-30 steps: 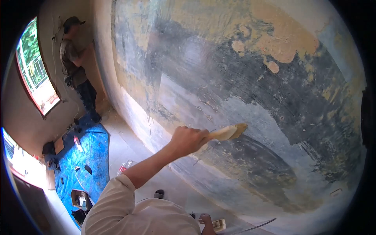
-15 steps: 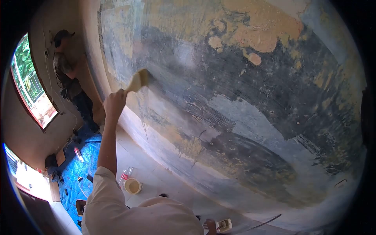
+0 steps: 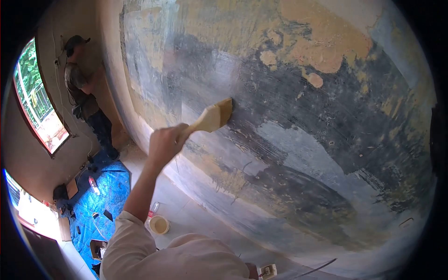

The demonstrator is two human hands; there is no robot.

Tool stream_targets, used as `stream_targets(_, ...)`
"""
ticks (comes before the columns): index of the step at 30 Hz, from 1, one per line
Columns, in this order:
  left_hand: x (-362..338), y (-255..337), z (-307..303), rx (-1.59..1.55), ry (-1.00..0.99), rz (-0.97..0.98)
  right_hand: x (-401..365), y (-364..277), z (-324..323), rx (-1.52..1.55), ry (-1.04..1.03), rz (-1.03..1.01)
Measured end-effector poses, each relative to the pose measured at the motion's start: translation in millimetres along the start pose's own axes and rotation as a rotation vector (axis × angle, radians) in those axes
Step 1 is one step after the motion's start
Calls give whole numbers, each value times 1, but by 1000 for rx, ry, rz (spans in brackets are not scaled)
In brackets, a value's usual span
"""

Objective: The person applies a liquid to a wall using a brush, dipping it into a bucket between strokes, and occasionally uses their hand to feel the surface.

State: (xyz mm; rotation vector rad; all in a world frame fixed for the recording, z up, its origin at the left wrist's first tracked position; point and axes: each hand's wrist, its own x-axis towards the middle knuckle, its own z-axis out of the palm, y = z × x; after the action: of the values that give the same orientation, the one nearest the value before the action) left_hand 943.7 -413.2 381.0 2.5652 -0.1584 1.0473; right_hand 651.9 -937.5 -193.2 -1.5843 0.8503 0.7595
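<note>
My left hand [image 3: 166, 145] is closed around the handle of a wide flat paintbrush [image 3: 208, 119]. The brush's bristle tips touch the dark grey patch of a large painted wall [image 3: 298, 100]. Low in the view, only a small part of my right hand [image 3: 252, 270] shows beyond my shirt, and its fingers are hidden. Beside it is a small whitish container [image 3: 268, 271] with something dark inside.
A tub [image 3: 159, 225] with pale contents and a clear plastic bottle [image 3: 153, 210] stand on the tiled floor. A blue tarp [image 3: 109, 186] with scattered items lies at left. Another person [image 3: 86, 93] in a cap stands at the far wall beside a window [image 3: 39, 98].
My left hand and the paintbrush have moved right and slightly down across the wall. More of my right hand has become hidden behind my shirt.
</note>
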Motion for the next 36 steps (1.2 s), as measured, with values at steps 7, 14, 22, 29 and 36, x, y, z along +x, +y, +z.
stream_targets(7,38,-85,-14,323,185,-212,-3,-114,-6,51,124,-151)
stream_targets(14,31,-50,2,558,140,-279,36,-49,-33,118,76,-136)
stream_targets(22,-46,165,26,299,121,-45,-10,-25,-92,149,45,-151)
stream_targets(29,-77,278,52,-413,43,237,10,0,-189,172,38,-256)
stream_targets(36,-79,235,90,-310,-45,97,-1,-12,-231,146,52,-210)
